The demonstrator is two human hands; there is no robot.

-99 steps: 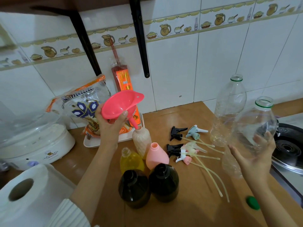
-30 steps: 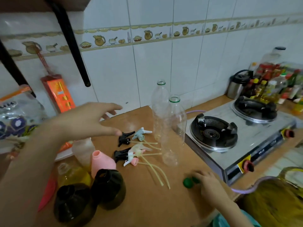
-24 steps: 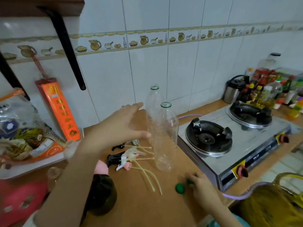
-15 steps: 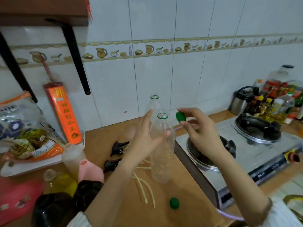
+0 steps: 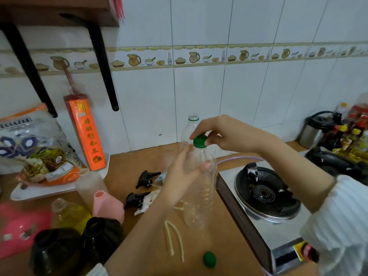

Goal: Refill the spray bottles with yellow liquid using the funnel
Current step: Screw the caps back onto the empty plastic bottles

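Uncapped spray bottles (image 5: pixel 103 208), one holding yellow liquid (image 5: pixel 71 213), stand clustered beside what looks like the blurred pink funnel (image 5: pixel 22 226).

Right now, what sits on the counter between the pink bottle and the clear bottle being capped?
In the head view, between the pink bottle and the clear bottle: black and white trigger sprayer heads with loose dip tubes, crossed by the left hand holding the bottle.
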